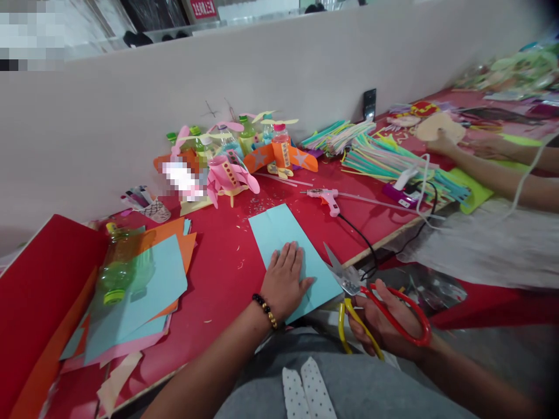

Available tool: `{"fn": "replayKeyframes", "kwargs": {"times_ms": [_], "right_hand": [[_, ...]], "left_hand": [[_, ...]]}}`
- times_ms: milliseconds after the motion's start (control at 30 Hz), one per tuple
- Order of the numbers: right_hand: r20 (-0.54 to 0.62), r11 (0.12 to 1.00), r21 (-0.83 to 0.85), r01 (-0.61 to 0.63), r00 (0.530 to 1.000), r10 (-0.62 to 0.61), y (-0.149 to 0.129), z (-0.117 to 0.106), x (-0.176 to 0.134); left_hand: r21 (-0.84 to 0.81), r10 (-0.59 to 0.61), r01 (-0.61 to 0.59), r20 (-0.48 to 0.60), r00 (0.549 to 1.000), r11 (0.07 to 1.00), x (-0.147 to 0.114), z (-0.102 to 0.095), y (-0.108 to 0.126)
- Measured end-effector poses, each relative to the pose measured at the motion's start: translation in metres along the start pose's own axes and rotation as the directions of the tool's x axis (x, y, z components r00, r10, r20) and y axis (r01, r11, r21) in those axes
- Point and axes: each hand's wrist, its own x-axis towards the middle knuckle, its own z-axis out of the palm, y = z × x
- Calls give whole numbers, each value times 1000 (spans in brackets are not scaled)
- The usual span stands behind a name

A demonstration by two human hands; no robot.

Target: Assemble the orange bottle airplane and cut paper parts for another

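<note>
Left hand [285, 280] lies flat on blue paper [276, 228] at the front edge of the tabletop [220, 256]; right hand [386, 320] grips scissors [351, 285]. Probably light and easily creased, the paper is best held by its edges.

Our one view, worn on the head, looks forward and down across a red table [218, 279].
We look from close above grey cloth [371, 389] at the bottom edge, with the left hand [285, 280] and right hand [391, 323] near us in the lower middle. Past them we face a pale wall [262, 75], whose top edge slants up toward the right. Another person's forearms [493, 172] show at the right edge, farther from us. The far right corner is blurred, so we cannot be sure how far the table runs.
</note>
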Motion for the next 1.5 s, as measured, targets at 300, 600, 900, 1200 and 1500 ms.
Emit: {"fn": "replayKeyframes", "kwargs": {"times_ms": [300, 600, 900, 1200, 1500], "right_hand": [[60, 1000, -15, 20, 998, -19, -11, 0, 22], [18, 999, 13, 30, 999, -30, -4, 0, 8], [12, 1000, 17, 6, 1000, -6, -18, 3, 19], [1, 997, 49, 55, 998, -55, -14, 6, 18], [8, 997, 57, 54, 999, -54, -12, 4, 22]], "left_hand": [[21, 2, -2, 22, 1000, 1000, 0, -2, 3], [5, 68, -68, -25, 997, 998, -7, 4, 7], [9, 97, -96, -39, 995, 995, -9, 3, 6], [-15, 153, -153, -17, 988, 988, -15, 2, 7], [-64, 195, -193, 36, 980, 979, -25, -10, 7]]}}
